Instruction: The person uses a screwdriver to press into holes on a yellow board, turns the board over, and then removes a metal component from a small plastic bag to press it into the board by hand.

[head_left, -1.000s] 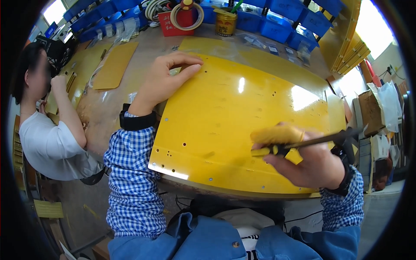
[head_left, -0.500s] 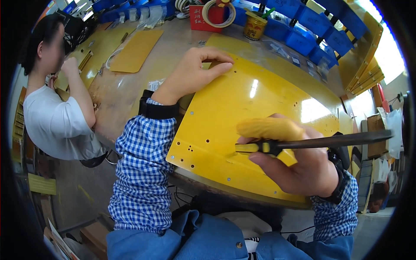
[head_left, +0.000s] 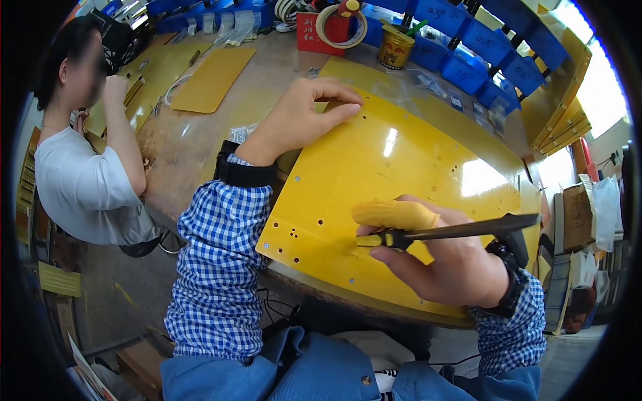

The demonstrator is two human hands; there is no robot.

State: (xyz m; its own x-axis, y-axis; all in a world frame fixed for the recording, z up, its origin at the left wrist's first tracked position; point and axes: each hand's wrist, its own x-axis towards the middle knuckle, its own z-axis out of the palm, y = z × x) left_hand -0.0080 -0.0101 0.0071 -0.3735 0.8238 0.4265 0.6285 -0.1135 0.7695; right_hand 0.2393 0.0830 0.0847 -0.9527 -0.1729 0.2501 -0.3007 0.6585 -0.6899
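A large glossy yellow board point(head_left: 401, 160) with several small holes and screw heads lies slanted on the workbench. At its far left edge is my left hand point(head_left: 304, 117), thumb and forefinger bent close together on the board. My right hand point(head_left: 445, 257), with a yellow finger cover point(head_left: 394, 212), grips a long dark hand tool point(head_left: 455, 229) above the near part of the board. The tool has a yellow-and-black end pointing left between my thumb and fingers; a wider dark end reaches right over my wrist. Its exact kind is unclear, and whether its tip touches the board I cannot tell.
At the left, a person in a white shirt point(head_left: 87, 180) works at the same bench. Blue bins point(head_left: 461, 63), a gold can point(head_left: 394, 48), a tape roll point(head_left: 342, 27) and a red box point(head_left: 314, 33) line the back. A smaller yellow sheet point(head_left: 212, 80) lies left.
My right hand has shifted slightly left and down, and the tool has turned so its wide end shows over my wrist. My left hand stays at the board's edge.
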